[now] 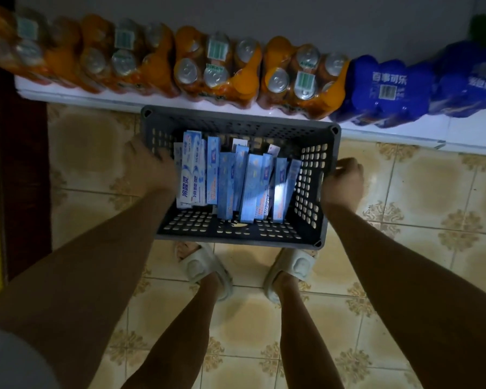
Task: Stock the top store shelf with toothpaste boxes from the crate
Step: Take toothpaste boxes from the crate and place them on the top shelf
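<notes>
Tiled floor (pixel 404 192): both hands grip crate (pixel 236 234) of 冷酸灵 toothpaste boxes (pixel 191 175).

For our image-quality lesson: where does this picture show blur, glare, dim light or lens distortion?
Head view: dim overall; left hand and the far-left orange can packs motion-blurred; glare on one toothpaste box in the crate; the shelf edge bows from wide-angle distortion.
</notes>
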A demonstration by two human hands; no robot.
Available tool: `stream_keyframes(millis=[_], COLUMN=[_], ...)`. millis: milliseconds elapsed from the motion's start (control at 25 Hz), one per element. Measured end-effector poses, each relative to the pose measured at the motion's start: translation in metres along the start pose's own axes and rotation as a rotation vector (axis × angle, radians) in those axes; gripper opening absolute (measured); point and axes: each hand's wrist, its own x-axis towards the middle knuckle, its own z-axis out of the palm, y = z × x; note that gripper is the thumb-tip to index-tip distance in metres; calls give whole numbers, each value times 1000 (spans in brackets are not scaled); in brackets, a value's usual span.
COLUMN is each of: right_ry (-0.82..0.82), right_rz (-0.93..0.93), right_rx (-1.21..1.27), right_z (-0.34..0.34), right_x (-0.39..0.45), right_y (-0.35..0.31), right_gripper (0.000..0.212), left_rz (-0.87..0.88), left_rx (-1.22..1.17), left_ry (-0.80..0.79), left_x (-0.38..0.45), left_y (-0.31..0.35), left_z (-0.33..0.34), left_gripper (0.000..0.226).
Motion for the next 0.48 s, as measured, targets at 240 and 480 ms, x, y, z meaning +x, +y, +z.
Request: stream_keyframes(millis=[240, 480], right_ry=[-389, -658], right_rz=[42, 393], right_rx=[123, 325], right_z=[57, 142], right_x=[-20, -18], right_y=[-7, 34], right_gripper=[21, 42], left_rz=[-300, -330], left_rx=[-418, -390], left_ry=[-687, -823], left_x=[-71, -97], left_y=[34, 8], left_z=[68, 149], left_gripper=[44, 41])
